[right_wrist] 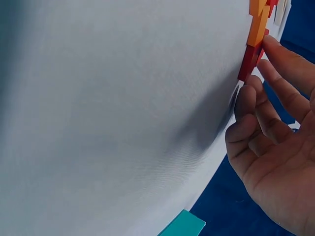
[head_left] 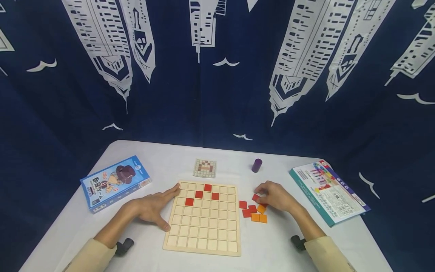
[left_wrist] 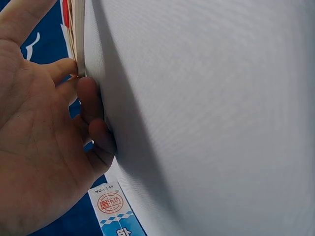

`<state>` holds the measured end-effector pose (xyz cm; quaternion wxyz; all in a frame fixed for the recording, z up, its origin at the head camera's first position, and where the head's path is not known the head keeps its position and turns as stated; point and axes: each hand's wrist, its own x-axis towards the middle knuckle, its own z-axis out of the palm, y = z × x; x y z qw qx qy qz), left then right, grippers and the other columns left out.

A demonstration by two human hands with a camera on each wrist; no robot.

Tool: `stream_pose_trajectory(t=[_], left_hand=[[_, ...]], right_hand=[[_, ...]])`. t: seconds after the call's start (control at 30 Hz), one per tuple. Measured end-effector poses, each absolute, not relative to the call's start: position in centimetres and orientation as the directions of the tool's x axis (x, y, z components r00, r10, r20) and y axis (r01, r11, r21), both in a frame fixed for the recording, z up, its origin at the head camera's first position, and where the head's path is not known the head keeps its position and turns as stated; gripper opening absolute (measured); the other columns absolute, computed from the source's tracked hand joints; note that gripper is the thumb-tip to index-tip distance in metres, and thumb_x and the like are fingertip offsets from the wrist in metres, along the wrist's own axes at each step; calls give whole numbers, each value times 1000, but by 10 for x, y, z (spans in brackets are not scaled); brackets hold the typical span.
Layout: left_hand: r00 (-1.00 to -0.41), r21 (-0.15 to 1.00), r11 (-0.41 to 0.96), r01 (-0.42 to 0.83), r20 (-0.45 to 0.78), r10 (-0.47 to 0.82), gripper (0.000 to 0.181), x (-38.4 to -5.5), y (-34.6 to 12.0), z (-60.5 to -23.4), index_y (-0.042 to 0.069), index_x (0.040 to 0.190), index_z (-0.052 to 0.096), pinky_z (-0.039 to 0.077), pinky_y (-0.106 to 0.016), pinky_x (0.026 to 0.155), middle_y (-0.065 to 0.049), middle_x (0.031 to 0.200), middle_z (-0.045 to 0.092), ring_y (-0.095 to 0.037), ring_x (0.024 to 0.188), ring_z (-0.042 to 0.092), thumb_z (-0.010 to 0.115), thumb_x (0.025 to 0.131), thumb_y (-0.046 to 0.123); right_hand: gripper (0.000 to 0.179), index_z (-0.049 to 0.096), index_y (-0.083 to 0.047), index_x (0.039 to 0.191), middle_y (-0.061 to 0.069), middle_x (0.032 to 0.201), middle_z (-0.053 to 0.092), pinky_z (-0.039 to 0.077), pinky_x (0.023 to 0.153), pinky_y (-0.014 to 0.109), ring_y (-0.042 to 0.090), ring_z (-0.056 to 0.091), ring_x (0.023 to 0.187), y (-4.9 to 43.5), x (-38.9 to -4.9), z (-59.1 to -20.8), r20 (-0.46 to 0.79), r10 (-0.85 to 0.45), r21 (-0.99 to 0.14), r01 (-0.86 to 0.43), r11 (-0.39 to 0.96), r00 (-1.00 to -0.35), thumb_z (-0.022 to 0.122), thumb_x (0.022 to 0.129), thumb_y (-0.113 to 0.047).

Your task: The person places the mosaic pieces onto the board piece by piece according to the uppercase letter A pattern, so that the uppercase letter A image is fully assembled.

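The board (head_left: 204,230) is laid flat on the worktop (head_left: 278,245), between the left hand (head_left: 153,207) and a small scatter of loose tiles. Four red tiles (head_left: 199,194) are already set in its cells: one at the middle of the top row, one to either side in the second row, and one farther left in the third. A slope is thus formed on the left; its match on the right is left unfilled, and the lower rows are bare.

A card (head_left: 205,168) with a gridded picture is placed just beyond the board. A copy of it seems to be under way, judged to be at an early stage, though its cells are too small to be read surely.

No orange tiles (head_left: 255,217) are seated; these are left beside the board with several loose red tiles (head_left: 246,213). The board's left edge is touched by the left grip, thumb and fingers spread apart. The right hand (head_left: 276,196) is held at the loose tiles, fingers bent; whether one is pinched cannot be told.
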<state>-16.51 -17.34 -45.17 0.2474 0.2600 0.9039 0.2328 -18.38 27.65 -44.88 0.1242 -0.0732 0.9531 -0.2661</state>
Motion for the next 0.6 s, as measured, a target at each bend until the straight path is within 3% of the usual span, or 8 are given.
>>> stream_pose_trajectory(t=[0.6], left_hand=[[-748, 543, 761, 354, -323, 579, 131, -164, -172, -450, 14, 162, 19, 25, -64, 117, -2, 170, 5, -39, 151, 22, 93, 60, 49]], right_hand=[[23, 74, -19, 106, 0, 104, 65, 56, 93, 40, 20, 57, 97, 271, -181, -451, -183, -207, -528, -81, 845, -961, 78, 86, -8]])
